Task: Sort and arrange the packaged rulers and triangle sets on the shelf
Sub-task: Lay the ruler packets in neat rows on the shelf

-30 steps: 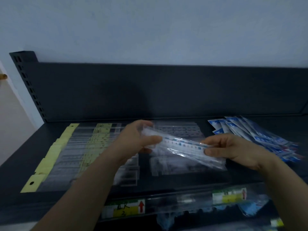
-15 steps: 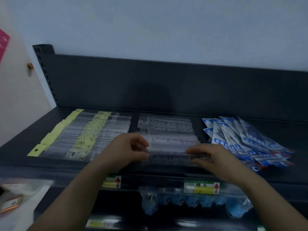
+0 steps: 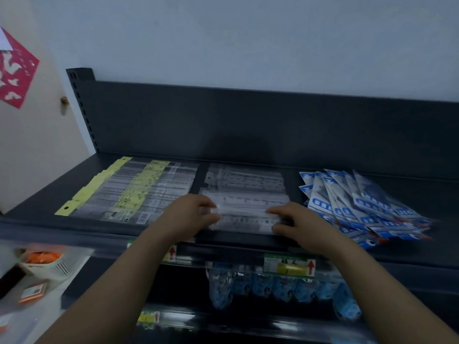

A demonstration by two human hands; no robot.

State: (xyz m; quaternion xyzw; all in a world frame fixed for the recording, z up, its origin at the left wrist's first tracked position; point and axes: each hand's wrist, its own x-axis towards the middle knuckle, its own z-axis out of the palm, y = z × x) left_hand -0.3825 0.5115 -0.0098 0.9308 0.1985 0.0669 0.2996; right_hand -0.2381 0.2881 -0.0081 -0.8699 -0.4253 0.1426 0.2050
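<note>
Now, head view, centre frame: my left hand (image 3: 191, 217) pinches left end of clear ruler pack (image 3: 244, 216), my right hand (image 3: 296, 225) pinches right end. Pack lies flat at front of clear stack (image 3: 244, 180), mid-shelf (image 3: 37, 214). Yellow-tagged packs (image 3: 119, 194) at left; blue packs (image 3: 360, 207) fanned at right.

Dark grey shelf (image 3: 248, 125), clear ruler packs with yellow tags (image 3: 129, 192), blue-and-white packets (image 3: 357, 202), red paper cutout (image 3: 15, 70), orange-filled white basket (image 3: 49, 265)

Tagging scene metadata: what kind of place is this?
Likely a stationery shop: a dark metal shelf with price labels on its front rail, stocked with rows of packaged rulers and blue packets.
</note>
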